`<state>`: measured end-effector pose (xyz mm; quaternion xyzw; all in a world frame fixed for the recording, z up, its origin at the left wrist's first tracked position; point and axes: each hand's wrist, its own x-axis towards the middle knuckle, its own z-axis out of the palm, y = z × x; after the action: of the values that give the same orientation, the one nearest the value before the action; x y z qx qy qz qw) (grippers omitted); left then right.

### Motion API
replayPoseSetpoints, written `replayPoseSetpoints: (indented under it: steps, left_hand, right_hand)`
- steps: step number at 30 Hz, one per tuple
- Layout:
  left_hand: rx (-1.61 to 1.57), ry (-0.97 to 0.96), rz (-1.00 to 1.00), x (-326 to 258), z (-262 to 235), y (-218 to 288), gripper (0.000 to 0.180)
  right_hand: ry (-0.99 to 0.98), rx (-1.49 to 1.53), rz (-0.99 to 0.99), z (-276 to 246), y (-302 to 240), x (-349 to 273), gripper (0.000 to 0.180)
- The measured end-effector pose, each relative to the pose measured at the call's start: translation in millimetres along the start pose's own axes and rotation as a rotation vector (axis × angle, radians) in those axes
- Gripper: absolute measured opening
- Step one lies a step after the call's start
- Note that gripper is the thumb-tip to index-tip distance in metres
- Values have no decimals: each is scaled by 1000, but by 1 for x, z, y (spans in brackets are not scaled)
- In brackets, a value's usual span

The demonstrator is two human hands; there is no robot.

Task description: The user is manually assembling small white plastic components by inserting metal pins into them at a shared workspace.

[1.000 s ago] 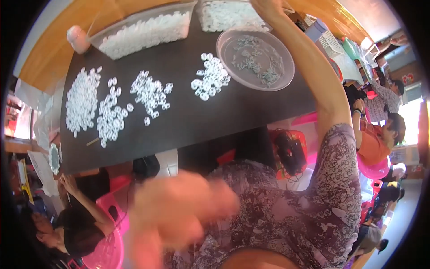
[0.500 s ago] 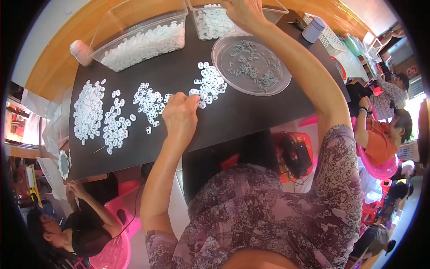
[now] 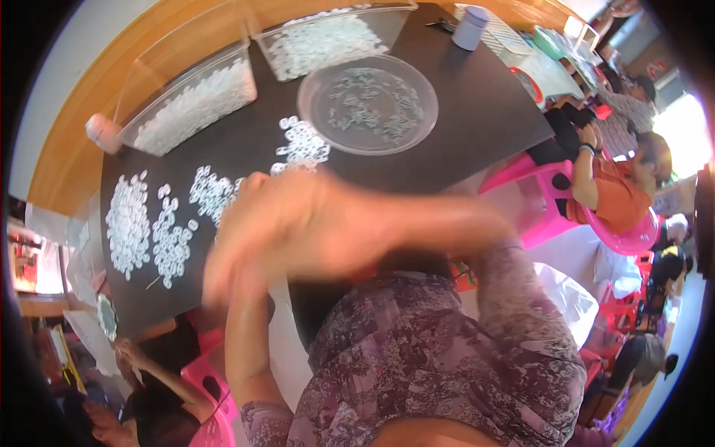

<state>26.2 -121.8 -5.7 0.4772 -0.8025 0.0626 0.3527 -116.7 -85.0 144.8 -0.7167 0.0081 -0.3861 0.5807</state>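
My right hand (image 3: 290,223) is smeared by motion and reaches leftward across the front of the dark table. It covers most of my left hand, of which only the left forearm (image 3: 249,335) shows well. The fingers of both hands cannot be made out. Around them lie loose heaps of small white pieces with holes: a large far-left heap (image 3: 128,223), a narrower heap (image 3: 173,242) beside it, a partly covered heap (image 3: 211,192) and another heap (image 3: 304,145) by a round clear dish (image 3: 307,119). Tiny grey slender pieces (image 3: 365,112) are scattered in that dish.
Two clear bins, a left bin (image 3: 197,112) and a right bin (image 3: 328,45), hold many white pieces at the back. A lavender lidded container (image 3: 471,28) stands far right. A thin stick (image 3: 154,282) lies front left. Other people sit on pink chairs at both sides.
My right hand has come from the right bin at the back down and left, over my left hand. The whole view has shifted, so the table's things sit farther left.
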Motion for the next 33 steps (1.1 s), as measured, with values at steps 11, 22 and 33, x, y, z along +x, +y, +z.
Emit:
replayPoseSetpoints:
  steps: [11,22,33]
  left_hand:
    - [-274,-120,-334,-2,-26,7,14]
    - [-530,96,-415,-32,-54,35,9]
    - [827,-214,-601,-24,-202,109,17]
  right_hand:
    - [-248,628,72,84,-17,17,13]
    - [-115,486,138,80,-9,9,7]
    - [-75,460,-26,86,6,-18,19]
